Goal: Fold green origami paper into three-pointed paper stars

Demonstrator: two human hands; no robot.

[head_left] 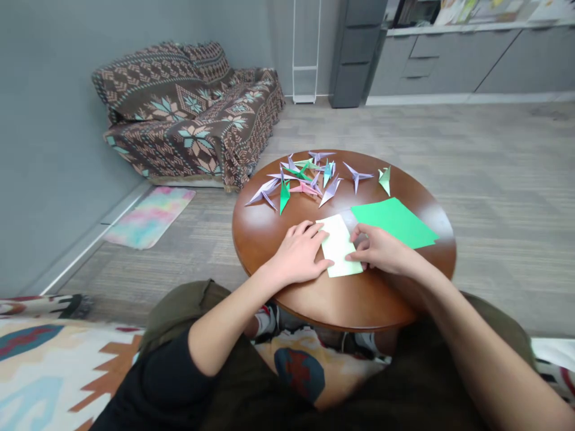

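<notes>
A pale, whitish-green sheet of folded paper (338, 246) lies on the round brown table (287, 239), taller than it is wide. My left hand (302, 252) rests flat along its left side, fingers spread, with fingertips and thumb touching the paper's edge. On the opposite side, my right hand (376, 248) has its fingers curled, thumb and forefinger at the paper's right edge. Part of that edge is hidden by the fingers. Just beyond my right hand lie green paper sheets (395, 220), partly covered by it.
Several folded paper cranes in purple, green, blue and pink, among them a pink crane (305, 188), cluster at the table's far left. A purple crane (357, 176) and a light green crane (385, 179) stand apart. Behind are a draped sofa (197, 120) and a pastel mat (150, 215).
</notes>
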